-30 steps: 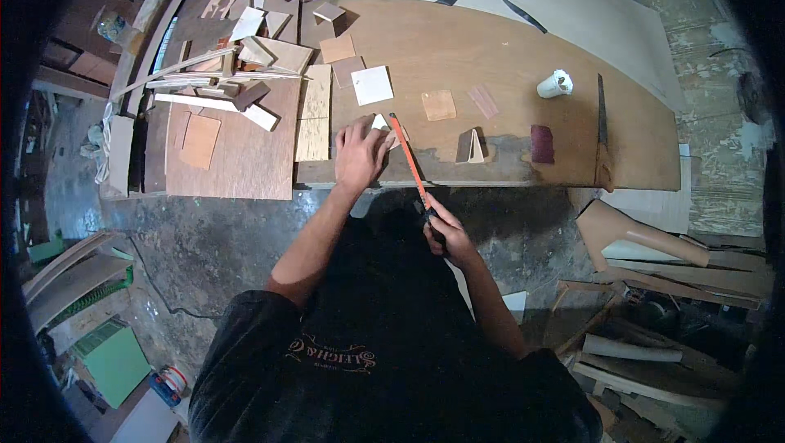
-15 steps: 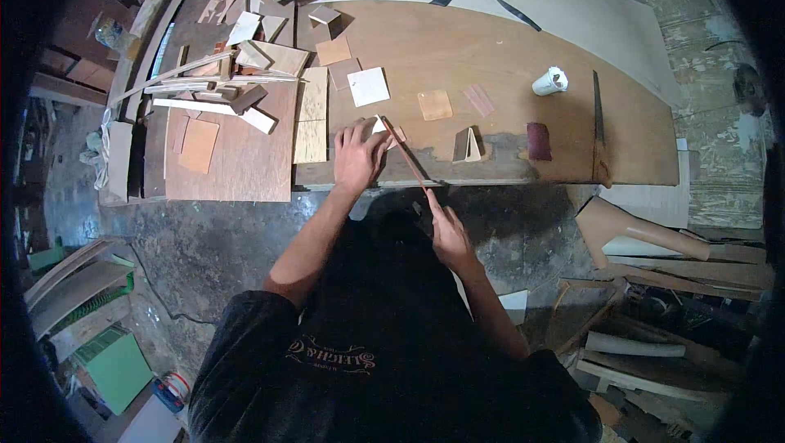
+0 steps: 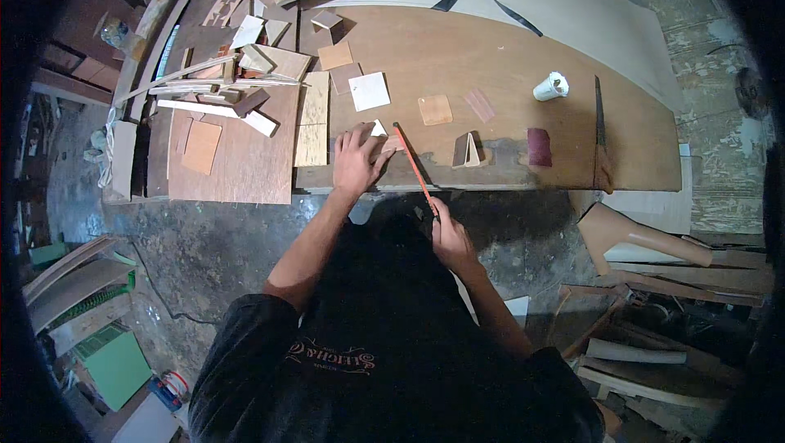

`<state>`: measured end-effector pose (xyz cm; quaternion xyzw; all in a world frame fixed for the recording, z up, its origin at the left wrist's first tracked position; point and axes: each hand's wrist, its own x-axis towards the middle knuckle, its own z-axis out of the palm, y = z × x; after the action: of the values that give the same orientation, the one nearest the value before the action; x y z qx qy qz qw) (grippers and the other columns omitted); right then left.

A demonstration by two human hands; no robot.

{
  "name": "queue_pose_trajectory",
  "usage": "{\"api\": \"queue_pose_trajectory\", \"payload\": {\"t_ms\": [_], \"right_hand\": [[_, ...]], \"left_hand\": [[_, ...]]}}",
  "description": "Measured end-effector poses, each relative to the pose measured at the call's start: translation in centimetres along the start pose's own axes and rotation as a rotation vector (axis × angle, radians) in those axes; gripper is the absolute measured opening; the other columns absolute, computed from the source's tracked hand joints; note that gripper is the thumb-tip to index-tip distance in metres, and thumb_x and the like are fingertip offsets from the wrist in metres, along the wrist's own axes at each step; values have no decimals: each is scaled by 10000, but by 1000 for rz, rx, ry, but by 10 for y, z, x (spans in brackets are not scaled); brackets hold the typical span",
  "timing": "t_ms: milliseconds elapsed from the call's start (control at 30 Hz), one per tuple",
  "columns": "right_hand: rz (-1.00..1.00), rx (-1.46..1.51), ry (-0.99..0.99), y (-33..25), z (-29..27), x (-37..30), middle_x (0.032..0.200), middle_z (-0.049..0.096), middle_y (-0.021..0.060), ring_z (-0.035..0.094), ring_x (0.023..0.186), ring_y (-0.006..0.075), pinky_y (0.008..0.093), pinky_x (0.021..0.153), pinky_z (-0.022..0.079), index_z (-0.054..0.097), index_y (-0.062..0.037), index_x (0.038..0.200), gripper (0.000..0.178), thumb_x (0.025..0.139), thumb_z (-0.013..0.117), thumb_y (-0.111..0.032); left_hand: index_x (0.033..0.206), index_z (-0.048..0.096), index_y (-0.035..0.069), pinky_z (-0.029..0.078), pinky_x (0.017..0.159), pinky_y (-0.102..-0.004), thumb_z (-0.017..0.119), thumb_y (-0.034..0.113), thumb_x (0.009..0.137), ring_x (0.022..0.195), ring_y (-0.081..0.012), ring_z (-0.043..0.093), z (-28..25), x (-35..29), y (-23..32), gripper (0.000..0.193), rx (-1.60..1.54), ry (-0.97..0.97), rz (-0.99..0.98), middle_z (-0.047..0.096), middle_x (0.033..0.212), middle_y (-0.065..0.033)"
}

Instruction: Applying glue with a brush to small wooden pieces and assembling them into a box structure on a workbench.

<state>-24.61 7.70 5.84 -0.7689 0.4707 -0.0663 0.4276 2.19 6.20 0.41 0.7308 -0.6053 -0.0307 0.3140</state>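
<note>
Near the bench's front edge, my left hand (image 3: 355, 160) holds down a small reddish-brown wood piece (image 3: 394, 143), fingers over it and thumb on the near side. A white corner (image 3: 379, 128) shows just beyond its fingers. My right hand (image 3: 451, 239) is closed round the near end of a long slim orange tool (image 3: 419, 169), which looks like a hacksaw seen edge-on. Its dark far tip lies just right of the wood piece. I cannot tell whether the two touch. Right of the tool stands a small folded wooden block (image 3: 468, 149).
Wood strips and offcuts (image 3: 221, 87) are heaped on the bench at left. Flat sample squares (image 3: 370, 91) lie beyond my left hand. To the right are a maroon pad (image 3: 539, 147), a white cup (image 3: 550, 86) and a handsaw (image 3: 601, 132). A chair-like wooden part (image 3: 634, 234) leans below.
The orange tool has shifted slightly right and towards me, its tip now beside the wood piece, and its orange side shows more. My left hand stays in place on the piece.
</note>
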Motion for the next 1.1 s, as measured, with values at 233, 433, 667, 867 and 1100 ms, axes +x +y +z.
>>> {"api": "queue_pose_trajectory", "payload": {"t_ms": [233, 433, 667, 867, 1100], "right_hand": [[-138, 31, 91, 1, 5, 3, 1273, 573, 315, 551, 1174, 491, 505, 1009, 446, 374, -56, 1458, 518, 950, 472, -73], [-124, 67, 98, 3, 6, 5, 1260, 584, 307, 567, 1147, 486, 520, 974, 459, 381, -81, 1462, 517, 953, 474, -90], [-14, 205, 26, -7, -9, 16, 1336, 552, 280, 535, 1240, 441, 447, 1034, 447, 360, -27, 1473, 533, 955, 482, -52], [-80, 221, 62, -18, -33, 35, 1051, 651, 260, 657, 975, 423, 471, 864, 500, 368, -85, 1474, 531, 962, 507, -64], [-177, 336, 95, -30, -48, 46, 902, 651, 151, 659, 852, 250, 383, 836, 504, 371, -72, 1478, 502, 991, 494, -82]], "left_hand": [[1133, 689, 143, 357, 1049, -472, 727, 395, 844, 1237, -317, 480, 0, 2, 0, 386, -21, 6, -58, 527, 1342, -113], [1078, 645, 103, 344, 1012, -508, 780, 386, 784, 1216, -319, 471, 2, 9, -2, 430, -12, -43, -65, 524, 1320, -106], [1128, 618, 87, 333, 978, -497, 760, 374, 807, 1206, -288, 515, -1, 8, -10, 453, -39, 3, 35, 612, 1181, -108], [1092, 653, 42, 493, 805, -449, 779, 233, 826, 904, -311, 656, -21, 53, -28, 351, -332, 113, -301, 682, 995, -160], [1098, 673, -6, 549, 752, -398, 688, 340, 927, 894, -329, 716, -61, 180, -106, 386, -149, 326, -243, 718, 963, -204]]}}
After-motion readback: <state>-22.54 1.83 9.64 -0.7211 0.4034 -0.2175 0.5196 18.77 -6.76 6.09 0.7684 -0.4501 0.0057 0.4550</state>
